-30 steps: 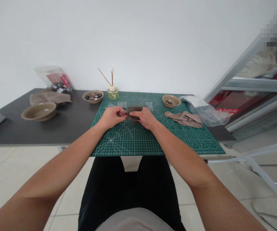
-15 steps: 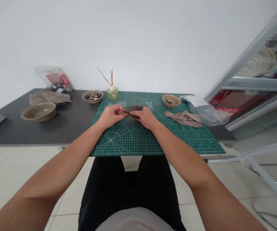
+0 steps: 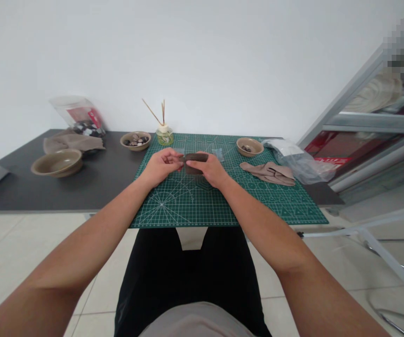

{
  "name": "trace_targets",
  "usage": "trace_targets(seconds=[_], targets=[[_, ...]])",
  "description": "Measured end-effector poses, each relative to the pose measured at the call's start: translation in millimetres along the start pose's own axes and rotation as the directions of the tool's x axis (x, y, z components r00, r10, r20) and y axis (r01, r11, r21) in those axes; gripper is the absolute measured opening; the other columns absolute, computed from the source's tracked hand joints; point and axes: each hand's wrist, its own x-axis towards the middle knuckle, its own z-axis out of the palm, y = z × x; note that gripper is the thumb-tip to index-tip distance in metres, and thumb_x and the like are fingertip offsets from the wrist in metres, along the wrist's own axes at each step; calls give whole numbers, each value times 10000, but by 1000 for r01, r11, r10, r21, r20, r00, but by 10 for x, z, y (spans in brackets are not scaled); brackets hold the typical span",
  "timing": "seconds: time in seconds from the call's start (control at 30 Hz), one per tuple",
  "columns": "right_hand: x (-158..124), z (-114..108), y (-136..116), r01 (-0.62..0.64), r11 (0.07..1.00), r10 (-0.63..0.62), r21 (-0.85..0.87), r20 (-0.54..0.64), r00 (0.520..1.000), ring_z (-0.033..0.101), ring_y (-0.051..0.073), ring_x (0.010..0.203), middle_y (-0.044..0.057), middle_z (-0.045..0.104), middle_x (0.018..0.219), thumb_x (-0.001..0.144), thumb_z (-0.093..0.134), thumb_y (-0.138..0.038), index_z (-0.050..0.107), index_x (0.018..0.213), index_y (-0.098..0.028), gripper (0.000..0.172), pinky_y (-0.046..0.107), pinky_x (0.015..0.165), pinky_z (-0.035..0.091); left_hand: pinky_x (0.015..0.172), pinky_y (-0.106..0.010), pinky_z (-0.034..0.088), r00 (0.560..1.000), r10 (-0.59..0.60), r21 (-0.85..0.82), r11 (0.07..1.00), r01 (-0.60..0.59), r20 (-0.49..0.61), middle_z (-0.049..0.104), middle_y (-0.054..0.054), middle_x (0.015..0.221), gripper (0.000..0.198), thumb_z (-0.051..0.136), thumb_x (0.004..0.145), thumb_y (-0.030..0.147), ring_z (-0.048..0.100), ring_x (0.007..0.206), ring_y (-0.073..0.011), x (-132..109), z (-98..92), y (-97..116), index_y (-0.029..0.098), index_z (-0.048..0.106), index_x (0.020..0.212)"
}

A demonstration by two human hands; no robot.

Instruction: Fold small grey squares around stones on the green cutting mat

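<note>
My right hand [image 3: 214, 169] grips a small dark brown rectangular piece [image 3: 195, 169], with the thumb laid across its face. Whether this is a pouch or a stiff block, I cannot tell. At its left edge my left hand [image 3: 162, 166] is closed in a pinch; what lies between those fingertips is too small to make out. Both hands are over the green cutting mat [image 3: 216, 213]. Beyond them, a small clear plastic packet [image 3: 218, 154] lies on the mat, and another packet [image 3: 178, 151] is partly hidden behind my left hand.
Bowls with small dark and pale pieces stand back left [image 3: 135, 142] and right [image 3: 250, 147]. A larger bowl [image 3: 57, 164], a cloth [image 3: 74, 141] and a bag of pieces [image 3: 82, 117] are left. A reed diffuser [image 3: 164, 135] stands behind; another cloth [image 3: 271, 173] and plastic bag [image 3: 302, 161] lie right.
The brown piece has turned so that more of its face shows, and its blur has lessened. Both hands have shifted slightly and stay close together.
</note>
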Motion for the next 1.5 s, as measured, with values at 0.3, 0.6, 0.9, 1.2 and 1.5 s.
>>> trace_targets(seconds=[0.3, 0.6, 0.9, 1.2, 1.5], targets=[[13, -29, 19, 86, 987, -97, -136, -73, 993, 567, 144, 753, -11, 626, 788, 706, 775, -473, 671, 847, -207, 319, 290, 738, 474, 672, -275, 529, 996, -60, -66, 996, 64, 59, 671, 10, 670, 315, 771, 710, 287, 639, 633, -125, -2, -7, -11, 139, 675, 971], [11, -24, 10, 61, 989, -71, -136, -69, 995, 570, 150, 785, -2, 632, 814, 719, 766, -462, 676, 865, -211, 304, 282, 760, 474, 689, -299, 564, 994, -86, -31, 996, 88, 61, 708, -25, 779, 350, 800, 685, 348, 643, 648, -126, 1, -11, -31, 137, 709, 949], [-1, -19, 17, 77, 990, -81, -114, -28, 996, 588, 158, 770, 5, 663, 809, 688, 813, -425, 692, 832, -210, 285, 310, 781, 480, 677, -293, 569, 982, -97, -10, 995, 100, 163, 695, -16, 746, 342, 745, 760, 405, 658, 648, -133, -9, 2, -4, 139, 636, 945], [-13, -5, -4, -43, 996, 46, -77, 30, 999, 623, 146, 750, 4, 718, 785, 693, 784, -439, 726, 840, -176, 307, 289, 768, 483, 567, -250, 519, 982, -22, 35, 999, 16, 188, 671, 3, 659, 330, 711, 813, 425, 629, 574, -118, 9, 6, -18, 189, 482, 792], [-2, 1, -11, -137, 990, 138, -13, 89, 986, 518, 101, 595, -14, 658, 681, 662, 796, -456, 680, 773, -176, 322, 242, 561, 368, 553, -247, 511, 973, 4, -6, 1000, -3, 229, 683, -1, 682, 341, 709, 817, 414, 639, 594, -123, -4, 8, -25, 198, 448, 775]])
